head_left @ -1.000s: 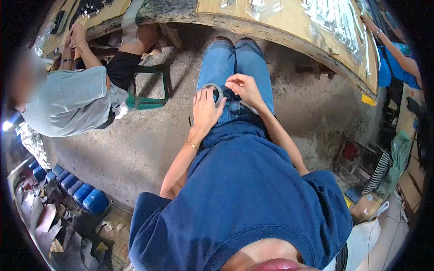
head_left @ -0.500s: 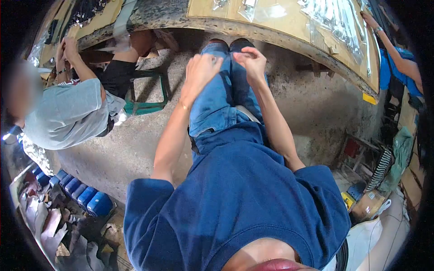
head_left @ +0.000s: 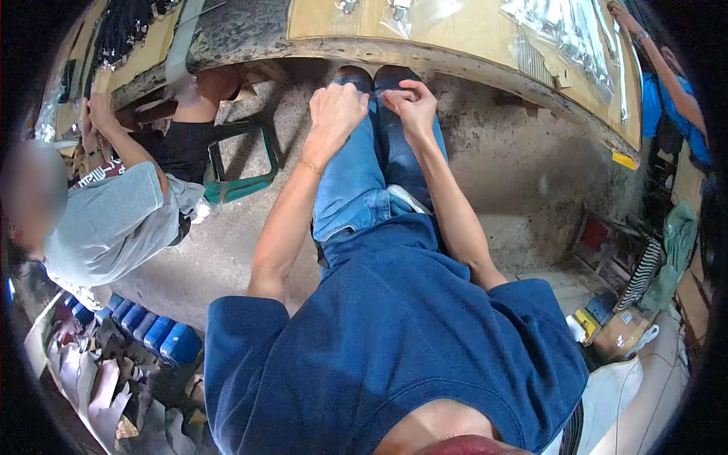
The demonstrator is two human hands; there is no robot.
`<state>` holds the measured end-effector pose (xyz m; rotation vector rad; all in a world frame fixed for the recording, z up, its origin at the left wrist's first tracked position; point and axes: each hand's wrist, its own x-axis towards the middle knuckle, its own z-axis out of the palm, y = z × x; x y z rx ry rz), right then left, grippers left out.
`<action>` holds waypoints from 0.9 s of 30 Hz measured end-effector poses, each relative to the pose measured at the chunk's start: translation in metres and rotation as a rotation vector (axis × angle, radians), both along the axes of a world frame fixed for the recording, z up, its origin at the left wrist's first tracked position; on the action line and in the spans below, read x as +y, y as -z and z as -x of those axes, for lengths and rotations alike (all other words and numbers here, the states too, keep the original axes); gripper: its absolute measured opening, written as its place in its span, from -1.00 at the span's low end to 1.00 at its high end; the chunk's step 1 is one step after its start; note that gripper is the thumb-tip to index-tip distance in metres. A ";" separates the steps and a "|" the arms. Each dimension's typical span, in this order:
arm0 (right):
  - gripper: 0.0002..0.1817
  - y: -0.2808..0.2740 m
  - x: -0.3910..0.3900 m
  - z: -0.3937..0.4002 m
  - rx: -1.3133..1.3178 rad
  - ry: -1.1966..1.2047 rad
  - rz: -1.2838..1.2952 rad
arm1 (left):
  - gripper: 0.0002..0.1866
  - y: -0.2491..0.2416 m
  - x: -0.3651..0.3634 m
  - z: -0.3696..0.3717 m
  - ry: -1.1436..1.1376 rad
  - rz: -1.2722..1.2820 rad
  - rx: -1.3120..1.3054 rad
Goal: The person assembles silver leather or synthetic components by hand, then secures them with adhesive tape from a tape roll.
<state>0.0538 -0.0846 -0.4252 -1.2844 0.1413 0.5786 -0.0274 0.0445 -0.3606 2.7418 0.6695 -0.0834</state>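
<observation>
My left hand (head_left: 339, 114) is over my lap, near the knees of my blue jeans (head_left: 349, 189), its fingers curled closed with the back of the hand toward me. My right hand (head_left: 412, 108) is a short way to its right, fingers bent in toward the thumb as in a pinch. Whatever either hand holds, if anything, is too small or hidden to make out. Both hands are apart from each other, just short of the table edge (head_left: 425, 54).
On the cardboard-covered table (head_left: 485, 38) lie clear plastic bags (head_left: 565, 38) with shiny pieces. A co-worker in a grey shirt (head_left: 114, 220) sits left by a green stool (head_left: 241, 189); another person's arm (head_left: 667, 76) reaches in at right. Blue containers (head_left: 180, 345) stand lower left.
My left hand, blurred before, is now sharper and closed. My right hand has turned slightly, fingers still bent. The whole view has shifted a little.
</observation>
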 end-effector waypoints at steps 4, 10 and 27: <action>-0.67 0.009 0.003 -0.001 -0.042 0.000 0.013 | -0.68 0.002 0.003 -0.005 0.030 0.057 -0.003; -0.78 0.009 0.013 0.000 -0.204 -0.048 0.274 | -0.79 0.018 0.013 -0.017 0.098 0.070 0.013; -0.13 -0.117 0.021 0.018 -0.505 -0.274 0.035 | -0.76 -0.057 0.016 0.028 -0.217 0.342 -0.391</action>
